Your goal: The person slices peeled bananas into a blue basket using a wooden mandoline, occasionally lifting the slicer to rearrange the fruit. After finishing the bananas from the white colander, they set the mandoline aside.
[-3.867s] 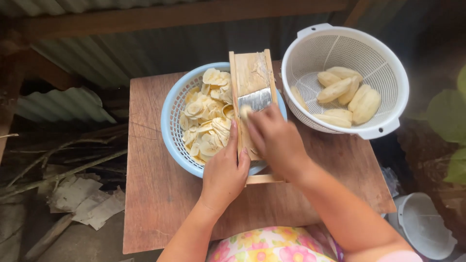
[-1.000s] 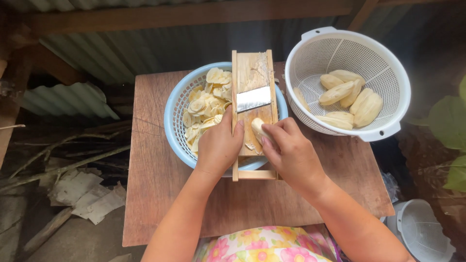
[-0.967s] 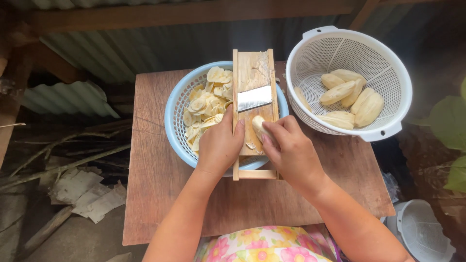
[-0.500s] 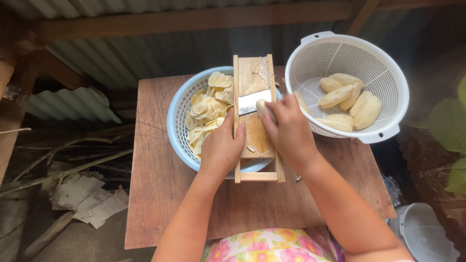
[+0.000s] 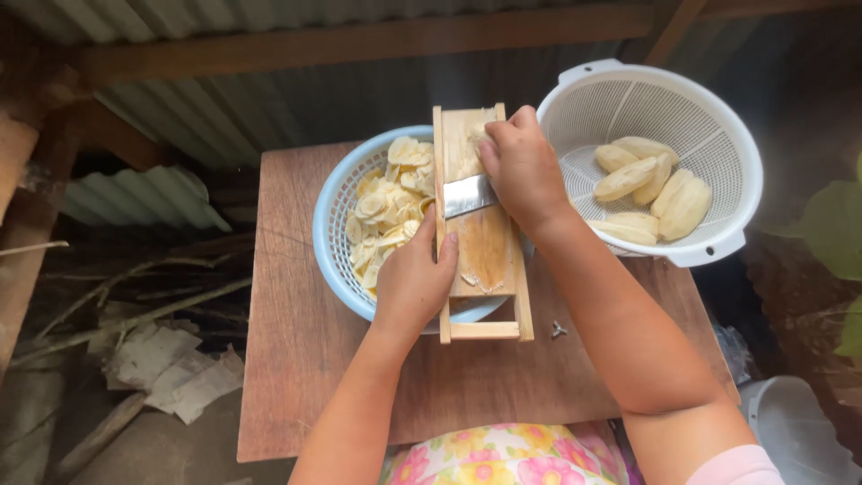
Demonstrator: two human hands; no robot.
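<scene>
You're working in a rough outdoor or lean-to kitchen spot at somebody's home, not a proper indoor kitchen. Corrugated metal sheeting (image 5: 269, 99) runs across the top of the frame with a bare wooden beam (image 5: 359, 36) over it. Lower left you've got packed dirt ground littered with sticks and torn scraps of cardboard (image 5: 171, 368). Your worktop is just a small plain wooden table (image 5: 305, 359), with plastic colander baskets on it, and green leaves (image 5: 835, 233) poke in at the right edge.

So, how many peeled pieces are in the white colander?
6 peeled pieces show in the white colander, clustered in its right half; more may hide underneath.
</scene>
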